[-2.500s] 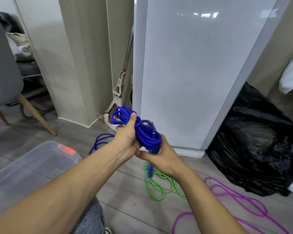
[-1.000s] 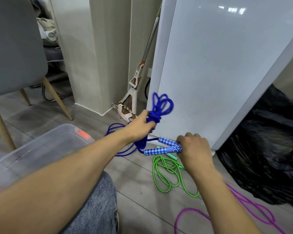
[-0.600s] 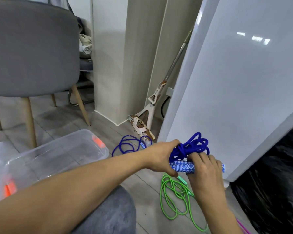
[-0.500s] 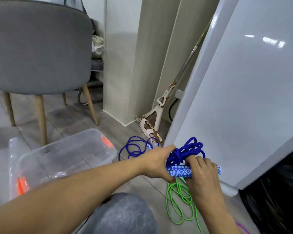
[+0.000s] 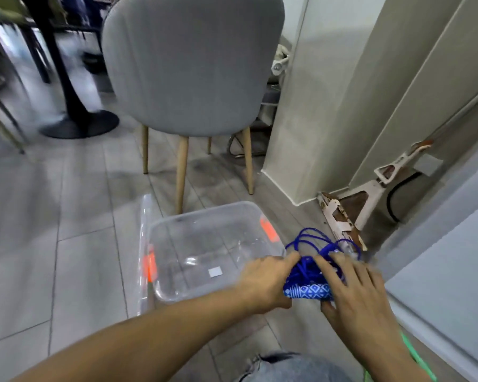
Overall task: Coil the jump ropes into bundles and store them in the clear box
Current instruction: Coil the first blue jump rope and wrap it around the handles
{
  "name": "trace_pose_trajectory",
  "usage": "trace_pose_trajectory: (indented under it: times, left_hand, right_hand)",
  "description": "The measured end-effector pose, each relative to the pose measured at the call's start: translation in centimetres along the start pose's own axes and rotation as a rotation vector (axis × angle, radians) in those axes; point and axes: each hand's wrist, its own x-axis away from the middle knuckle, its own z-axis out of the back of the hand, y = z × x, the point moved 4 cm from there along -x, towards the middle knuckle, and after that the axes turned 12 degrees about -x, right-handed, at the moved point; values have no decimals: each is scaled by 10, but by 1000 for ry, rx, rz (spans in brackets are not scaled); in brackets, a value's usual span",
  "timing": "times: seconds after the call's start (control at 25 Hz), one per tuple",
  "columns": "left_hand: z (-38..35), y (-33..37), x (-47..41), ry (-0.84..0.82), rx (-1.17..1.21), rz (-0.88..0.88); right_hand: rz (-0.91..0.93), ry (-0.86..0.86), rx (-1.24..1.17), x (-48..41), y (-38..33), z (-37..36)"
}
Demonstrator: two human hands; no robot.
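1. Head view, hands: L hand (image 5: pixel 265 282) and R hand (image 5: pixel 356 296) both grip one blue jump rope (image 5: pixel 308 270), coiled into a bundle.
2. L hand: on the bundle's left side, fingers curled over the cord, thumb below by the patterned handle (image 5: pixel 308 291).
3. R hand: fingers spread over the top and right of the bundle, thumb under the handle end. Slight motion blur on both.
4. Bundle position: held above the floor (image 5: pixel 66 244), just right of the clear box (image 5: pixel 160 289), near its front right corner. Outside the box.
5. Clear box: open top, on the floor, orange latches (image 5: pixel 268 230) at either end. Small white label visible on the bottom.
6. Clear lid (image 5: pixel 144 238): upright against the box's left side.
7. Green jump rope (image 5: pixel 414 351): on the floor, lower right, partly behind the R forearm.
8. Grey chair (image 5: pixel 193 64): wooden legs, behind the box.
9. Mop (image 5: pixel 342 224): head on the floor by the wall corner, behind the bundle.
10. Denim-clad knee (image 5: pixel 295 368): bottom edge.
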Motion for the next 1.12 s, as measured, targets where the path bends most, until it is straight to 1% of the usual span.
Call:
trace_pose_trajectory:
  times: [0.12, 0.28, 0.4, 0.48, 0.6, 0.72, 0.8, 0.88, 0.92, 1.0, 1.12]
  left_hand:
    - [-12, -50, -1, -6, -54, 47]
    - [-27, -114, -8, -83, -120, 69]
    - [-41, -159, -23, -74, -255, 36]
    - [-56, -189, -33, -106, -366, 24]
    - [-87, -232, -45, -261, -525, -20]
    - [-123, -262, -47, -435, -595, -32]
    - [-151, -262, -47, -511, -675, -95]
    - [-177, -256, -43, -604, -786, -141]
    - [-190, -250, -40, -669, -806, -147]
    - [-214, -236, -37, -794, -746, -138]
    - [-236, -225, -29, -962, -543, -50]
  right_hand:
    - [35, -96, -102, -35, -22, -48]
    - [79, -162, -217, -70, -47, -103]
    - [109, -196, -298, -95, -59, -139]
    - [105, -228, -319, -104, -64, -165]
    - [61, -289, -368, -102, -64, -194]
    - [16, -360, -352, -89, -50, -224]
    - [26, -330, -337, -83, -46, -234]
    - [38, -257, -314, -80, -44, -241]
    - [31, -270, -318, -79, -45, -244]
    - [-3, -296, -342, -78, -45, -243]
    - [-32, -335, -334, -77, -45, -244]
